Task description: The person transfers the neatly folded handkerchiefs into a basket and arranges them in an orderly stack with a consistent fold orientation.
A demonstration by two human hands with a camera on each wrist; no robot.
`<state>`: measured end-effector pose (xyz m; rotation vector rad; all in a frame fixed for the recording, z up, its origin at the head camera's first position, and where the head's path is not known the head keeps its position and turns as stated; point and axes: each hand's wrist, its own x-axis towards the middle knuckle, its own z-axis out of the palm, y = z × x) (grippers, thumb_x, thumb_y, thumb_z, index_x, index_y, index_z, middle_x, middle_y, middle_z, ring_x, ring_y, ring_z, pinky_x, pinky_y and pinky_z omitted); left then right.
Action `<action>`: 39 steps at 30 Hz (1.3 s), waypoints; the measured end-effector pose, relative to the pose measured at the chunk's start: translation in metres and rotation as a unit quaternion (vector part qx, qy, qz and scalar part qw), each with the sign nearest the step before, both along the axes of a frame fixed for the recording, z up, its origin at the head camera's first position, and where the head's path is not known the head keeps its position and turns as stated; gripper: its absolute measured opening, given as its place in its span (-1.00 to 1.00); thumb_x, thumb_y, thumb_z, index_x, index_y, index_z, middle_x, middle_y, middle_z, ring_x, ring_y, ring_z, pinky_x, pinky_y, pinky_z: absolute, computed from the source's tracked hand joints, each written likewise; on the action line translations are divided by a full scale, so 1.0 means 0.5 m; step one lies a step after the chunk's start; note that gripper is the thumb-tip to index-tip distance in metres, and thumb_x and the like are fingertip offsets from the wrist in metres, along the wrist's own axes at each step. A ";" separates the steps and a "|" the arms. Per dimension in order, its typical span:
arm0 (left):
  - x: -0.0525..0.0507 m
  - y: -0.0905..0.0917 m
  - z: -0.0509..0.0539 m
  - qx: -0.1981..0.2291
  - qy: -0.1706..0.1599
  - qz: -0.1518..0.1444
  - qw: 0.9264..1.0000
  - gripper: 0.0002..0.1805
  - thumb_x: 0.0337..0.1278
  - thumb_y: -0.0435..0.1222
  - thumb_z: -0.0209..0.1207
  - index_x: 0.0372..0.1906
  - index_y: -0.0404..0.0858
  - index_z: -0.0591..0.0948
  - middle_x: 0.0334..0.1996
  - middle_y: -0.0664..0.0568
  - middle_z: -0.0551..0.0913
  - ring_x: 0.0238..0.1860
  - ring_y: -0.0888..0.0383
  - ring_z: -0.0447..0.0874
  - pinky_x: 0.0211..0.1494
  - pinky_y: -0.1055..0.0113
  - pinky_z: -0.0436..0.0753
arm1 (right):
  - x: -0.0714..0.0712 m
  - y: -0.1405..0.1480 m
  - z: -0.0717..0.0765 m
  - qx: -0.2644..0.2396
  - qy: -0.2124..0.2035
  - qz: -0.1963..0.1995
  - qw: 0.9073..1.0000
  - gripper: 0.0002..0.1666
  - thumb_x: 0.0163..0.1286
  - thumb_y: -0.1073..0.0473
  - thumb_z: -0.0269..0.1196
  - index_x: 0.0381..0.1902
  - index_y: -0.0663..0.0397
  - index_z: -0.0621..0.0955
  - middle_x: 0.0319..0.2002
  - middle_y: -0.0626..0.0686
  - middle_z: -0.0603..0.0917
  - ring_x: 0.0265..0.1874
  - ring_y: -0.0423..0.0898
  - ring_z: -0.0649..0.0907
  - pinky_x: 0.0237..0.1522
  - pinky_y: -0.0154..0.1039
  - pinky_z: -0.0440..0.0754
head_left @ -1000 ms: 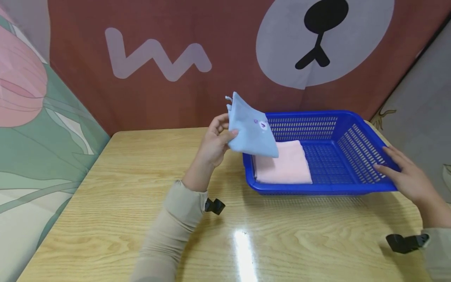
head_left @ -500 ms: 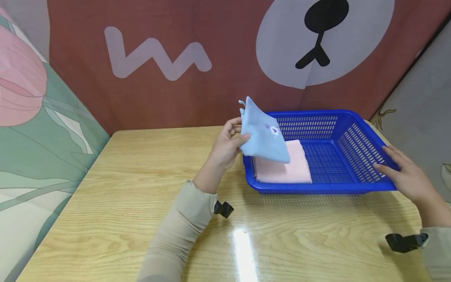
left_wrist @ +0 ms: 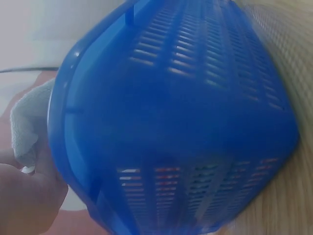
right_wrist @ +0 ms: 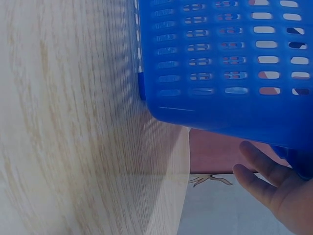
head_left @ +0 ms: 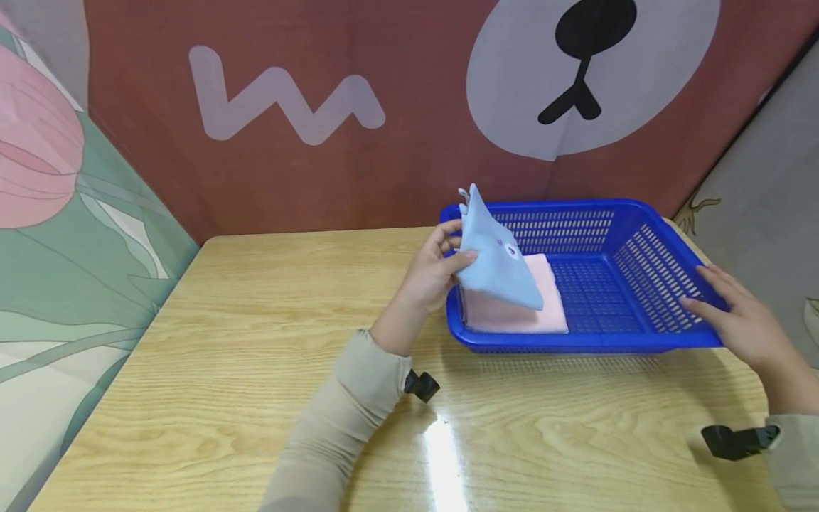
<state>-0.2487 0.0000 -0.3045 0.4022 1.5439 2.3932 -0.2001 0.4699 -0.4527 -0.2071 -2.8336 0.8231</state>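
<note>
In the head view my left hand (head_left: 435, 267) pinches a folded light blue towel (head_left: 495, 259) by its left edge, thumb on the near face. The towel, with a small white and purple animal design, tilts above the left part of a blue plastic basket (head_left: 591, 340). A folded pink towel (head_left: 512, 320) lies flat in the basket's left end, partly hidden by the blue one. The right wrist view shows my right hand (right_wrist: 281, 191) at the basket's corner, some fingers outside its wall; in the head view it holds the right rim with the thumb inside.
The basket stands on a light wooden table (head_left: 256, 341) near its back right. A brown cloth backdrop (head_left: 409, 163) with a bear's muzzle hangs behind. Black wrist-camera mounts (head_left: 739, 441) project from the sleeves.
My left hand has carried the blue towel rightward and lower, from the basket's left rim to over the pink towel. The right hand and basket have stayed put.
</note>
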 end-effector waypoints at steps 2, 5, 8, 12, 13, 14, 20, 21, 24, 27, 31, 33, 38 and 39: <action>0.002 0.005 0.001 -0.003 -0.001 -0.003 1.000 -0.49 0.02 -0.63 -0.06 0.14 -0.34 0.23 -0.38 0.06 0.40 -0.49 0.24 0.46 -0.50 0.46 0.47 | 0.001 0.001 -0.001 -0.004 0.000 0.000 1.000 -0.19 0.22 -0.18 0.00 0.26 -0.50 -0.21 0.29 -0.26 -0.36 0.22 0.10 -0.37 -0.05 0.36 -0.35; 0.005 0.014 0.004 -0.010 0.003 -0.009 1.000 -0.48 0.02 -0.63 -0.05 0.14 -0.33 0.23 -0.37 0.05 0.39 -0.48 0.24 0.44 -0.52 0.46 0.46 | 0.001 0.004 -0.002 -0.005 0.000 -0.001 1.000 -0.19 0.22 -0.18 0.00 0.26 -0.51 -0.21 0.28 -0.27 -0.36 0.22 0.10 -0.37 -0.05 0.37 -0.35; 0.007 0.022 0.006 -0.016 0.007 -0.020 1.000 -0.48 0.02 -0.62 -0.04 0.15 -0.31 0.24 -0.34 0.03 0.39 -0.47 0.23 0.44 -0.52 0.46 0.47 | 0.000 0.003 -0.002 -0.003 -0.001 -0.001 1.000 -0.19 0.22 -0.18 0.00 0.26 -0.51 -0.21 0.29 -0.26 -0.35 0.22 0.10 -0.37 -0.05 0.37 -0.35; 0.006 0.035 0.005 -0.012 0.009 -0.031 0.999 -0.48 0.02 -0.62 -0.04 0.15 -0.32 0.23 -0.34 0.01 0.38 -0.47 0.23 0.44 -0.52 0.46 0.49 | 0.001 0.003 -0.001 0.000 -0.001 -0.001 1.000 -0.19 0.22 -0.18 0.00 0.26 -0.50 -0.21 0.29 -0.25 -0.35 0.22 0.12 -0.36 -0.05 0.36 -0.34; 0.006 0.038 0.004 -0.010 0.010 -0.033 0.999 -0.48 0.02 -0.62 -0.04 0.14 -0.33 0.23 -0.34 0.01 0.38 -0.47 0.23 0.44 -0.52 0.46 0.49 | 0.002 0.004 -0.001 0.000 0.000 -0.001 1.000 -0.19 0.22 -0.18 0.00 0.26 -0.50 -0.21 0.29 -0.25 -0.35 0.22 0.11 -0.36 -0.04 0.36 -0.34; 0.006 0.041 0.004 -0.009 0.010 -0.035 0.999 -0.48 0.01 -0.63 -0.05 0.14 -0.34 0.23 -0.34 0.01 0.38 -0.48 0.23 0.44 -0.52 0.46 0.49 | 0.002 0.004 -0.001 0.000 0.000 -0.001 1.000 -0.19 0.22 -0.18 0.00 0.26 -0.50 -0.21 0.29 -0.26 -0.35 0.22 0.11 -0.36 -0.04 0.36 -0.35; 0.001 0.056 -0.002 -0.020 0.011 -0.043 0.999 -0.48 0.00 -0.63 -0.03 0.13 -0.33 0.25 -0.35 0.02 0.40 -0.50 0.23 0.45 -0.53 0.45 0.49 | 0.003 0.004 0.001 -0.004 -0.001 -0.001 1.000 -0.19 0.22 -0.19 0.00 0.26 -0.52 -0.21 0.28 -0.28 -0.36 0.22 0.11 -0.36 -0.05 0.36 -0.35; 0.000 0.059 -0.003 -0.023 0.011 -0.044 0.999 -0.49 0.00 -0.63 -0.02 0.13 -0.33 0.26 -0.35 0.01 0.40 -0.50 0.23 0.45 -0.52 0.44 0.49 | 0.003 0.004 0.001 -0.004 -0.001 -0.001 1.000 -0.19 0.22 -0.19 0.00 0.26 -0.52 -0.21 0.28 -0.28 -0.36 0.22 0.11 -0.36 -0.05 0.36 -0.35; -0.004 0.066 -0.006 -0.033 0.013 -0.047 0.998 -0.49 -0.01 -0.62 -0.01 0.12 -0.33 0.27 -0.33 0.00 0.41 -0.49 0.22 0.46 -0.49 0.43 0.51 | 0.003 0.004 0.001 -0.003 -0.002 -0.002 1.000 -0.19 0.22 -0.19 0.00 0.26 -0.51 -0.21 0.28 -0.27 -0.36 0.22 0.12 -0.36 -0.05 0.36 -0.35; -0.008 0.072 -0.009 -0.044 0.012 -0.049 0.998 -0.50 -0.02 -0.62 0.01 0.10 -0.33 0.30 -0.33 0.00 0.43 -0.48 0.20 0.47 -0.47 0.41 0.51 | 0.002 0.003 0.002 -0.001 -0.003 -0.001 1.000 -0.19 0.22 -0.19 0.00 0.27 -0.49 -0.22 0.29 -0.26 -0.36 0.22 0.12 -0.36 -0.04 0.36 -0.35; -0.011 0.079 -0.010 -0.055 0.013 -0.051 0.997 -0.51 -0.03 -0.62 0.02 0.09 -0.32 0.32 -0.33 0.01 0.43 -0.48 0.19 0.48 -0.46 0.41 0.51 | 0.001 -0.001 0.005 -0.001 -0.003 0.001 1.000 -0.18 0.23 -0.17 0.00 0.27 -0.48 -0.22 0.29 -0.24 -0.36 0.22 0.11 -0.37 -0.04 0.36 -0.36; -0.010 0.082 -0.010 -0.061 0.014 -0.053 0.997 -0.51 -0.03 -0.61 0.02 0.08 -0.32 0.32 -0.33 0.00 0.44 -0.47 0.19 0.48 -0.45 0.40 0.52 | 0.001 -0.001 0.005 -0.001 -0.002 0.001 1.000 -0.18 0.23 -0.17 0.00 0.27 -0.47 -0.23 0.29 -0.24 -0.35 0.22 0.10 -0.37 -0.04 0.35 -0.36; -0.007 0.082 -0.015 -0.089 0.011 -0.038 0.995 -0.52 -0.05 -0.61 0.05 0.06 -0.33 0.34 -0.34 -0.03 0.45 -0.46 0.22 0.47 -0.46 0.38 0.53 | 0.000 -0.002 0.005 -0.002 -0.001 0.002 1.000 -0.19 0.24 -0.16 0.00 0.27 -0.46 -0.22 0.29 -0.22 -0.35 0.22 0.10 -0.36 -0.02 0.34 -0.36; -0.007 0.081 -0.017 -0.097 0.010 -0.032 0.995 -0.52 -0.06 -0.61 0.05 0.06 -0.33 0.35 -0.34 -0.04 0.45 -0.45 0.22 0.48 -0.45 0.37 0.53 | 0.000 -0.002 0.004 -0.002 -0.001 0.002 1.000 -0.19 0.24 -0.16 0.00 0.27 -0.46 -0.22 0.29 -0.22 -0.35 0.22 0.10 -0.36 -0.02 0.34 -0.36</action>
